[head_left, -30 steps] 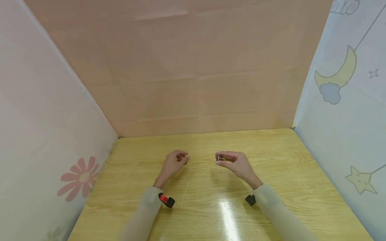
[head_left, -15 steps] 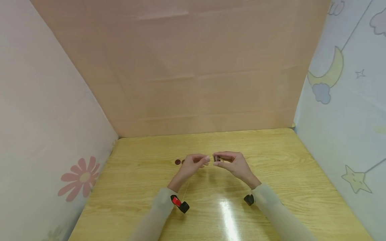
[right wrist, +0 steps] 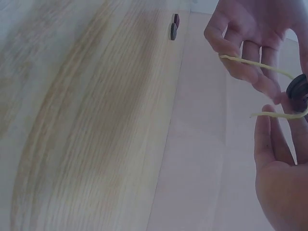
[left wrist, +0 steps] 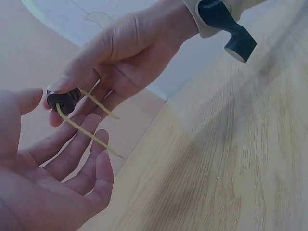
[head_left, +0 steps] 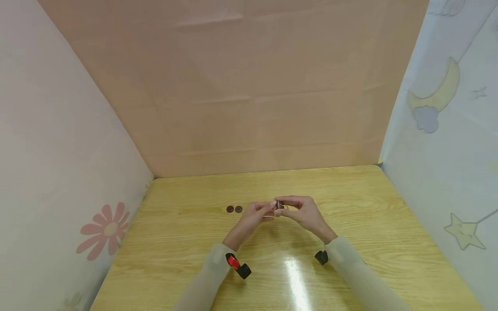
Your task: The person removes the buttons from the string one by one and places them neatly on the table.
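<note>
Near the table's middle my right hand (head_left: 307, 211) pinches a small stack of dark, round button-like discs (left wrist: 61, 102) between thumb and fingers. A thin yellow string (left wrist: 89, 134) passes through a hole in the stack, and its two loose ends hang free in the wrist views. My left hand (head_left: 252, 214) is close beside the stack. Its thumb stands just apart from the discs in the left wrist view, and the other fingers are relaxed and spread behind the string. Its index fingertip is partly hidden, so contact there is unclear.
Two loose dark discs, a reddish one (head_left: 230, 209) and a brownish one (head_left: 238, 209), lie on the wooden table (head_left: 186, 242) left of my hands. A tan sheet (head_left: 253, 108) rises behind the table, with pale patterned walls at both sides.
My left hand has moved right, from over the loose discs to the stack in my right hand. Both loose discs now show uncovered. My right hand has hardly moved.
</note>
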A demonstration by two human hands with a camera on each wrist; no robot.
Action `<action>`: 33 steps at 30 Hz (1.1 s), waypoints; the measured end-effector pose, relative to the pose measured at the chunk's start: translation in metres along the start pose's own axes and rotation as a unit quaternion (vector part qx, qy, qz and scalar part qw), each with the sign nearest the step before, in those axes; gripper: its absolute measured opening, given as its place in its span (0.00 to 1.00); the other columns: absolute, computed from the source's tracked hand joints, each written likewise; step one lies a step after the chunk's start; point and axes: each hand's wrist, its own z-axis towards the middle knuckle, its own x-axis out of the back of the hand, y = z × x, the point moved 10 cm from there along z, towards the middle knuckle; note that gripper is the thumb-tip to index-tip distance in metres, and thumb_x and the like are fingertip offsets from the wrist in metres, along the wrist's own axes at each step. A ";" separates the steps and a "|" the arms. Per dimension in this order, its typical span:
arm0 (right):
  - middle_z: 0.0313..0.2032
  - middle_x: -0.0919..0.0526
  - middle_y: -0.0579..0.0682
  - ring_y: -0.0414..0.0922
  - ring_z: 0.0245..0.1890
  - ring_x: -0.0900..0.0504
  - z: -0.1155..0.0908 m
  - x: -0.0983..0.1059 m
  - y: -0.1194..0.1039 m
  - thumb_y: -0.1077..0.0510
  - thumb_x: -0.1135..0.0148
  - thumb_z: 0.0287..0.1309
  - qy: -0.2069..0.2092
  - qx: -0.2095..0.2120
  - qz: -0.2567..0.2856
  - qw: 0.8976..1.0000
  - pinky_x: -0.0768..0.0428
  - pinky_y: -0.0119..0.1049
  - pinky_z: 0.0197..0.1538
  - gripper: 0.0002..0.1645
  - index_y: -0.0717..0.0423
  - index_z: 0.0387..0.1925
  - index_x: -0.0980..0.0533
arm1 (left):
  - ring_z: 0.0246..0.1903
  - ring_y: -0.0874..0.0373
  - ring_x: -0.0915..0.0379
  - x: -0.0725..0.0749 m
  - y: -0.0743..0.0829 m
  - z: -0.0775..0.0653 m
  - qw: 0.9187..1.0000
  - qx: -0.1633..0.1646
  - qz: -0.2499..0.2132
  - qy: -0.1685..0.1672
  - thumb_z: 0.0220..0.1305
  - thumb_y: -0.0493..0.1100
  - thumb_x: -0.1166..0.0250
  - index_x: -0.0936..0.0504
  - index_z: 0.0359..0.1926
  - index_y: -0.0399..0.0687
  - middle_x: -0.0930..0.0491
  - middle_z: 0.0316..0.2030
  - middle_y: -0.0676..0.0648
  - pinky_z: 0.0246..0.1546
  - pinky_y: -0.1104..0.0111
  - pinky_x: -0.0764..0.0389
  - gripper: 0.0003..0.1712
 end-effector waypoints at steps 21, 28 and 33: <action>0.60 0.12 0.52 0.39 0.60 0.14 0.001 0.001 0.003 0.52 0.26 0.64 0.005 0.003 -0.008 1.000 0.14 0.35 0.58 0.24 0.50 0.61 0.16 | 0.45 0.62 0.16 0.004 0.003 -0.003 1.000 0.003 -0.022 0.000 0.76 0.53 0.36 0.14 0.57 0.38 0.13 0.46 0.54 0.69 0.43 0.24 0.23; 0.59 0.12 0.53 0.31 0.56 0.14 0.000 0.002 0.005 0.53 0.26 0.64 0.005 0.000 0.001 1.000 0.13 0.35 0.58 0.24 0.49 0.61 0.16 | 0.46 0.61 0.17 0.011 0.004 -0.006 1.000 0.004 -0.012 0.005 0.77 0.51 0.37 0.15 0.59 0.37 0.13 0.46 0.53 0.68 0.45 0.23 0.23; 0.59 0.12 0.53 0.30 0.57 0.15 0.000 0.002 0.006 0.53 0.26 0.64 0.007 -0.003 0.005 1.000 0.14 0.36 0.59 0.24 0.49 0.61 0.16 | 0.46 0.61 0.17 0.014 0.002 -0.006 1.000 0.009 -0.015 0.001 0.77 0.52 0.36 0.16 0.61 0.37 0.13 0.47 0.52 0.69 0.43 0.25 0.25</action>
